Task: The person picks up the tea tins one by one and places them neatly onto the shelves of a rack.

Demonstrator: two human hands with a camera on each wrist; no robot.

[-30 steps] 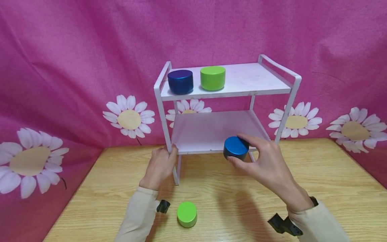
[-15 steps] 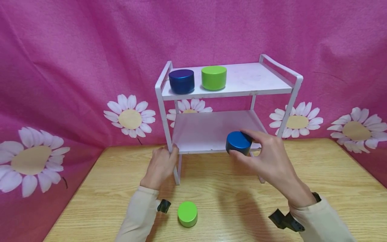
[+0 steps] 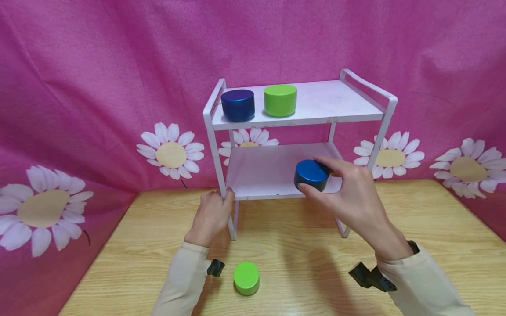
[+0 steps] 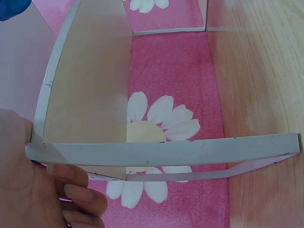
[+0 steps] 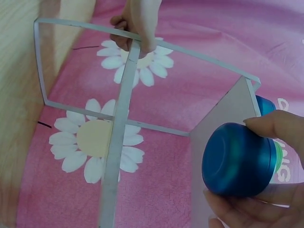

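My right hand (image 3: 352, 188) holds a round blue tin (image 3: 311, 175) between thumb and fingers, in front of the lower shelf of a white two-tier rack (image 3: 269, 171). In the right wrist view the blue tin (image 5: 237, 159) shows its base and side, gripped from the right. My left hand (image 3: 211, 215) grips the rack's front left leg at the lower shelf's corner. Seen from the left wrist, the fingers (image 4: 85, 197) curl under that corner. On the top shelf stand a dark blue tin (image 3: 238, 106) and a green tin (image 3: 280, 101), side by side at the left.
Another green tin (image 3: 247, 278) stands on the wooden table (image 3: 158, 245) near the front, right of the left forearm. Behind the rack hangs a pink cloth (image 3: 118, 66) printed with white daisies. Raised side rails (image 3: 367, 87) bound the top shelf.
My right hand has raised the blue tin slightly, from the lower shelf's front edge to in front of its surface. The left hand keeps its grip on the rack's leg.
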